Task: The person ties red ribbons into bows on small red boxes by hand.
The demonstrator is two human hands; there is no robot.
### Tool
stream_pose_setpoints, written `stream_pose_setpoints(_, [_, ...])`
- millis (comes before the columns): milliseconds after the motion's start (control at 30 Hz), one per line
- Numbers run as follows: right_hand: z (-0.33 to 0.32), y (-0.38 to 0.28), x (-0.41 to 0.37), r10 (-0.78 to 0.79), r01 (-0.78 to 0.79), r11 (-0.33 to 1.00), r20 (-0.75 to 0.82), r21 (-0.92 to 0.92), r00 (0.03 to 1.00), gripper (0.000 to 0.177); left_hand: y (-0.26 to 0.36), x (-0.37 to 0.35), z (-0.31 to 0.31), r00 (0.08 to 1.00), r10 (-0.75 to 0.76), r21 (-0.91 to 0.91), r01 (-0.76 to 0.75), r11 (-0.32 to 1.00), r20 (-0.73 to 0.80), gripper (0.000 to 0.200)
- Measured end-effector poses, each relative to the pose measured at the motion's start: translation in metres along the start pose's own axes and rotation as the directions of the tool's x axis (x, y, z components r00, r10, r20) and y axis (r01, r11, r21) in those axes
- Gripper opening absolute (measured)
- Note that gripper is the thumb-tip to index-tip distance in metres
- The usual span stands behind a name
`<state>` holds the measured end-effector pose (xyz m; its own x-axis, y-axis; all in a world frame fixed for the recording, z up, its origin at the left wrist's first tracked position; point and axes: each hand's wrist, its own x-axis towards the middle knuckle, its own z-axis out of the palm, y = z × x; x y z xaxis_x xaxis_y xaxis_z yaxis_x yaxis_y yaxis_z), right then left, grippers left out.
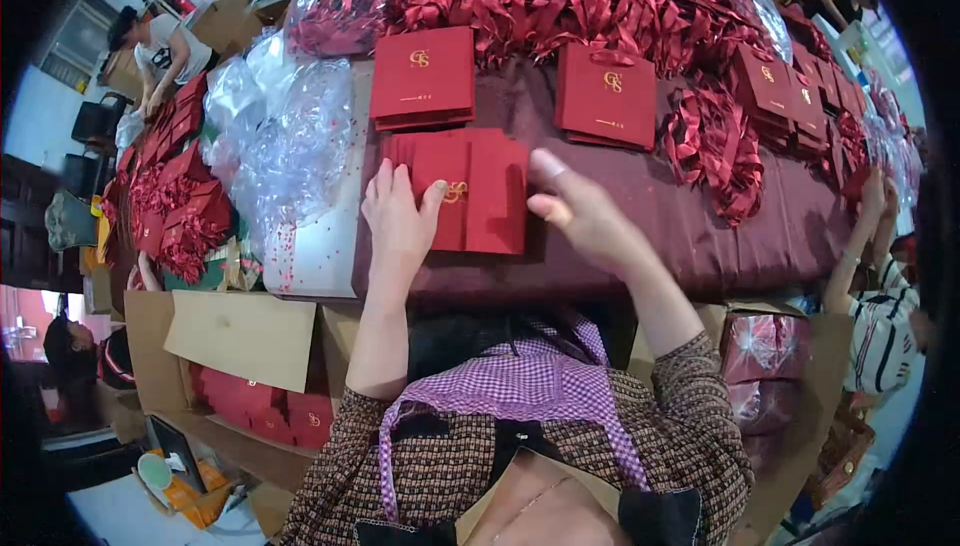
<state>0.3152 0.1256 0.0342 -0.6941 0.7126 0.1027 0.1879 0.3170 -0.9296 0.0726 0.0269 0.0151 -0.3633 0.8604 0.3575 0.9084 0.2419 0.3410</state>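
A small stack of red paper gift bags (498, 206) with gold lettering lies on the dark red cloth in front of me. My left hand (402, 208) rests on its left side, fingers stretched and apart, the thumb on the gold logo. Just off the stack's right edge is my right hand (585, 208), slightly blurred, thumb and forefinger apart with nothing visible between them. Behind the stack, a pile of red bags (422, 81) sits to the left and another pile of bags (606, 96) to the right.
Red ribbon handles (712, 156) lie heaped on the right. Crumpled clear plastic (285, 136) covers the table's left part. Open cartons of red bags stand below, one on the left (240, 341), another on the right (815, 376). Other people (170, 51) work around the table.
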Motion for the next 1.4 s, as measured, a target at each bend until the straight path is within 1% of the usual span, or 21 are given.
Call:
stream_pose_setpoints(67, [0.020, 0.006, -0.003, -0.098, 0.099, 0.956, 0.018, -0.276, 0.995, 0.067, 0.018, -0.001, -0.003, 0.999, 0.015, -0.007, -0.015, 1.000, 0.038, 0.060])
stream_pose_setpoints(133, [0.032, 0.012, -0.013, -0.088, 0.049, 0.910, -0.076, -0.413, 0.993, 0.069, 0.030, -0.003, 0.000, 0.998, 0.048, 0.068, -0.050, 0.996, 0.034, 0.062])
stream_pose_setpoints(267, [0.018, 0.005, -0.028, -0.033, -0.039, 0.905, -0.160, -0.424, 0.987, 0.063, 0.049, -0.008, -0.002, 0.985, 0.173, 0.189, -0.173, 0.967, 0.017, 0.066])
stream_pose_setpoints(333, [0.005, 0.009, -0.034, -0.049, 0.007, 0.910, -0.091, -0.415, 0.995, 0.059, 0.056, -0.006, -0.003, 0.981, 0.189, 0.205, -0.192, 0.960, 0.035, 0.065])
stream_pose_setpoints(367, [0.002, 0.013, -0.037, -0.134, 0.047, 0.895, -0.167, -0.444, 0.977, 0.047, 0.059, -0.006, -0.003, 0.979, 0.200, 0.231, -0.200, 0.952, 0.025, 0.061])
stream_pose_setpoints(433, [-0.027, 0.007, -0.037, -0.172, 0.031, 0.889, -0.271, -0.458, 0.947, 0.037, 0.059, -0.006, -0.001, 0.978, 0.208, 0.186, -0.208, 0.960, 0.021, 0.057])
stream_pose_setpoints(467, [-0.038, 0.023, -0.034, -0.319, 0.055, 0.849, -0.428, -0.525, 0.846, 0.030, 0.062, -0.004, -0.001, 0.977, 0.215, 0.188, -0.211, 0.959, 0.000, 0.054])
stream_pose_setpoints(500, [-0.057, 0.013, -0.035, -0.300, -0.027, 0.833, -0.493, -0.553, 0.817, 0.029, 0.063, -0.004, -0.003, 0.978, 0.209, 0.176, -0.206, 0.963, 0.005, 0.053])
stream_pose_setpoints(533, [-0.072, 0.031, -0.029, -0.424, -0.051, 0.769, -0.568, -0.637, 0.705, 0.030, 0.065, -0.004, -0.003, 0.979, 0.201, 0.164, -0.200, 0.966, 0.009, 0.053])
stream_pose_setpoints(633, [-0.097, 0.062, -0.030, -0.366, -0.405, 0.571, -0.664, -0.714, 0.652, 0.032, 0.069, -0.004, -0.004, 0.983, 0.184, 0.161, -0.179, 0.971, -0.018, 0.052])
stream_pose_setpoints(667, [-0.098, 0.068, -0.035, -0.367, -0.408, 0.570, -0.666, -0.713, 0.650, 0.032, 0.069, -0.004, -0.004, 0.989, 0.151, 0.154, -0.149, 0.977, 0.000, 0.052])
stream_pose_setpoints(733, [-0.096, 0.077, -0.047, -0.276, -0.409, 0.532, -0.609, -0.741, 0.744, 0.027, 0.068, -0.002, -0.004, 0.986, 0.166, 0.181, -0.161, 0.970, -0.010, 0.051])
stream_pose_setpoints(833, [-0.085, 0.062, -0.068, -0.299, -0.188, 0.665, -0.489, -0.722, 0.820, 0.014, 0.066, -0.002, -0.003, 0.989, 0.139, 0.179, -0.144, 0.973, 0.039, 0.049])
stream_pose_setpoints(867, [-0.080, 0.058, -0.075, -0.333, -0.098, 0.695, -0.439, -0.713, 0.834, 0.018, 0.067, -0.002, -0.004, 0.989, 0.141, 0.175, -0.145, 0.974, 0.037, 0.048])
stream_pose_setpoints(967, [-0.075, 0.047, -0.101, -0.281, 0.076, 0.727, -0.196, -0.682, 0.940, 0.022, 0.064, -0.001, -0.001, 0.990, 0.137, 0.138, -0.140, 0.981, 0.029, 0.044])
stream_pose_setpoints(1133, [-0.093, 0.026, -0.133, -0.096, 0.016, 0.728, -0.079, -0.686, 0.992, 0.025, 0.055, 0.005, 0.003, 0.998, 0.015, 0.000, -0.015, 1.000, 0.065, 0.034])
stream_pose_setpoints(1200, [-0.111, 0.022, -0.144, -0.031, -0.036, 0.779, -0.096, -0.626, 0.995, 0.032, 0.056, 0.006, 0.000, 0.998, -0.018, -0.022, 0.020, 1.000, 0.064, 0.031])
stream_pose_setpoints(1233, [-0.118, 0.009, -0.144, 0.012, -0.066, 0.816, -0.098, -0.574, 0.995, 0.035, 0.055, 0.007, -0.001, 0.993, -0.063, -0.104, 0.073, 0.992, 0.098, 0.030])
stream_pose_setpoints(1267, [-0.117, 0.009, -0.144, -0.042, -0.074, 0.776, -0.169, -0.627, 0.985, 0.036, 0.054, 0.008, -0.004, 0.986, -0.104, -0.181, 0.128, 0.975, 0.133, 0.029])
stream_pose_setpoints(1333, [-0.111, 0.007, -0.131, -0.064, -0.071, 0.846, -0.234, -0.529, 0.970, 0.035, 0.059, 0.009, -0.008, 0.980, -0.132, -0.172, 0.157, 0.973, 0.147, 0.027])
stream_pose_setpoints(1400, [-0.096, 0.007, -0.118, -0.124, 0.028, 0.851, -0.149, -0.525, 0.981, 0.032, 0.057, 0.007, -0.008, 0.990, -0.104, -0.243, 0.125, 0.962, 0.094, 0.027])
